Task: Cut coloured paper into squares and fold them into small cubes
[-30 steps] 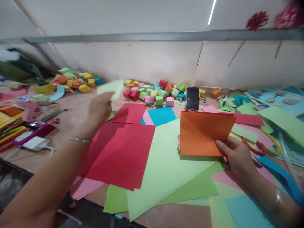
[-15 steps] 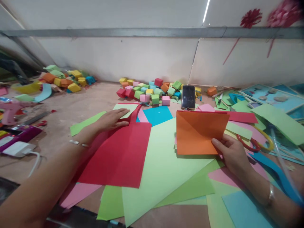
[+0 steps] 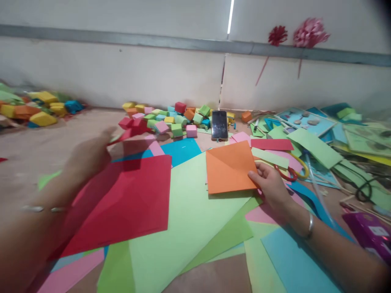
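My right hand (image 3: 267, 179) pinches the right edge of an orange paper sheet (image 3: 230, 169), thumb on top, above a large pale green sheet (image 3: 183, 211). My left hand (image 3: 94, 152) is smeared by motion at the left, with a red paper piece (image 3: 137, 128) at its fingertips; a pale piece also shows there. Below and to the right of that hand lies a large red sheet (image 3: 131, 199), beside the pale green one. A blue sheet (image 3: 183, 150) and a pink strip (image 3: 155, 146) lie behind it.
Small paper cubes (image 3: 176, 130) are heaped by the wall, next to a phone (image 3: 219, 125). More paper shapes (image 3: 42, 118) sit at the far left. Red-handled scissors (image 3: 287, 175) and a purple object (image 3: 368, 232) are at the right.
My left hand has lifted and moved left, with the red and pale pieces off the stack. The orange sheet has tilted in my right hand. The view has turned to the right.
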Demonstrator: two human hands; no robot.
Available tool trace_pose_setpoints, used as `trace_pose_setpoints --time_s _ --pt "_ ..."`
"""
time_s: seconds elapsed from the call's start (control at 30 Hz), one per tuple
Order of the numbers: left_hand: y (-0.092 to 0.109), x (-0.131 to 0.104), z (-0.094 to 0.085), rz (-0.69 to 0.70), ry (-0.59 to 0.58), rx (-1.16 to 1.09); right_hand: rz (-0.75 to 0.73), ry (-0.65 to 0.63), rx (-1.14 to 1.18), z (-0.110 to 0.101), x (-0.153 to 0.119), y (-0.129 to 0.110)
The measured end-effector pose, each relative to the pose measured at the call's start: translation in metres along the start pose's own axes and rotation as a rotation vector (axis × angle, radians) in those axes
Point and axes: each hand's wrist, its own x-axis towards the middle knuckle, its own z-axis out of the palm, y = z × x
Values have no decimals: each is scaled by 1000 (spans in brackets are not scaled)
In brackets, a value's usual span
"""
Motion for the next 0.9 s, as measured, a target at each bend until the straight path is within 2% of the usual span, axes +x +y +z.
trace_pose_setpoints --time_s 0.07,0.17,0.23,0.27,0.33,0.4,0.5,0.53,0.67,0.83,0.9 --pt "18 -8 -26 -140 181 -17 10 -11 17 3 -3 -9" --pt "60 -22 -64 -178 361 -62 20 -77 54 16 -5 -21" --pt "94 -32 -79 -153 322 -17 61 -95 -19 27 -3 -24" --pt "111 -37 -82 -72 235 8 77 -83 -91 32 -1 -24" --pt "147 -46 -79 144 83 15 76 -38 -252 40 3 -22" --pt "179 -54 -68 422 -80 -13 89 -32 -349 45 5 -18" --pt "214 -63 -46 628 -144 22 131 -124 -400 45 5 -17" --pt "222 -65 -40 651 -145 38 99 -153 -459 44 5 -17" --pt "236 -66 -21 703 -122 50 -151 -217 -834 36 2 -23" --pt "236 -66 -11 756 -127 38 -413 -206 -1371 19 -11 -27" --pt "235 -69 -10 759 -130 29 -518 -239 -1390 12 -19 -25"
